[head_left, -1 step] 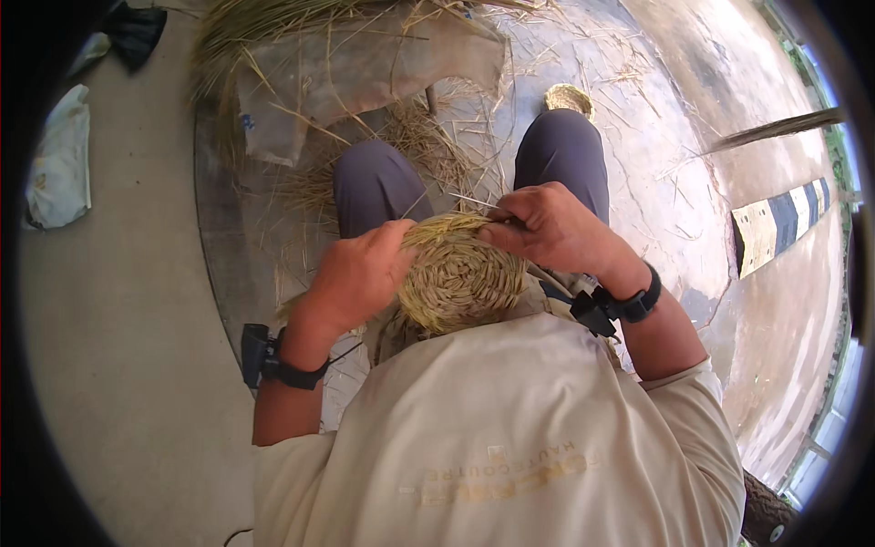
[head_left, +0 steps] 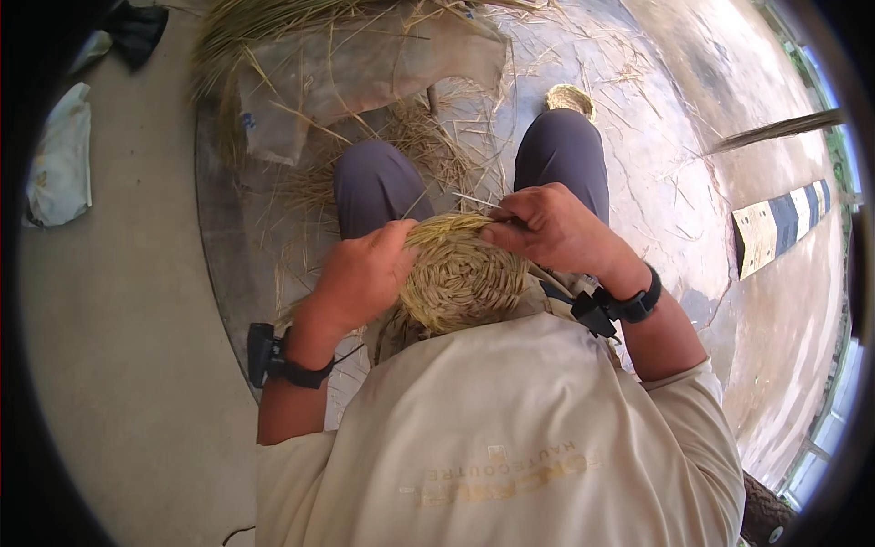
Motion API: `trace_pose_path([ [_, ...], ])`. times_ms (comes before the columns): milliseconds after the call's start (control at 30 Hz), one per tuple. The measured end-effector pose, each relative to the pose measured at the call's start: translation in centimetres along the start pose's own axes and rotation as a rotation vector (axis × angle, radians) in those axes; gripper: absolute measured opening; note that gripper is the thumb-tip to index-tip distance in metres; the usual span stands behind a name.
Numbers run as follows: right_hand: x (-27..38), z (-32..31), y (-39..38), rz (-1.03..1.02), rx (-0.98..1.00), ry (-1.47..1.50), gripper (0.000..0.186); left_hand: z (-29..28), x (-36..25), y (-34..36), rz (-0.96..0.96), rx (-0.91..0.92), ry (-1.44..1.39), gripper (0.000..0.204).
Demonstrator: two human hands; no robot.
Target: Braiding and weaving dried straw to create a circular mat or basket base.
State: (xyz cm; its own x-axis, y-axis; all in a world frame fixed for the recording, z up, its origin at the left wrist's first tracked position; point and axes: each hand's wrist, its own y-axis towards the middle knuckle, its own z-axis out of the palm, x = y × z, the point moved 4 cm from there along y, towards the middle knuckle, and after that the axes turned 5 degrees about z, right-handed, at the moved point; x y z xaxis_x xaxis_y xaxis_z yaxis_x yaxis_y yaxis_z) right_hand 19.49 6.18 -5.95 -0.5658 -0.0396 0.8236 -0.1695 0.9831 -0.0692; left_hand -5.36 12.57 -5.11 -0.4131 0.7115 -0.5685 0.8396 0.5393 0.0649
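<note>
A round woven straw basket [head_left: 465, 278], coiled and tan with a greener rim, rests in my lap against my shirt. My left hand [head_left: 363, 278] is closed on its left edge, fingers bent over the rim; the fingertips are partly hidden. At the upper right of the rim, my right hand [head_left: 554, 230] is closed in a pinch, its thumb pressed against the straw. A thin pale needle-like rod [head_left: 474, 199] sticks out leftward from the right fingers, just above the rim. Its other end is hidden in that hand.
Beyond my knees, long straw stalks [head_left: 264, 46] lie over a translucent plastic sheet [head_left: 365, 73]. Another small woven straw basket [head_left: 571, 98] sits past my right knee. White bag [head_left: 60, 159] and black bag [head_left: 137, 35] lie left; a striped block [head_left: 782, 226] lies right.
My left wrist and forearm have shifted very slightly to the right. Both hands keep their hold at the basket's rim.
</note>
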Motion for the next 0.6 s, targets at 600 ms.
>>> trace_pose_path([
  [600, 9.0, 7.3, 1.0, -0.774, 0.36, 0.254, 0.016, -0.3, 0.4, 1.2, 0.02, -0.044, -0.178, 0.037],
])
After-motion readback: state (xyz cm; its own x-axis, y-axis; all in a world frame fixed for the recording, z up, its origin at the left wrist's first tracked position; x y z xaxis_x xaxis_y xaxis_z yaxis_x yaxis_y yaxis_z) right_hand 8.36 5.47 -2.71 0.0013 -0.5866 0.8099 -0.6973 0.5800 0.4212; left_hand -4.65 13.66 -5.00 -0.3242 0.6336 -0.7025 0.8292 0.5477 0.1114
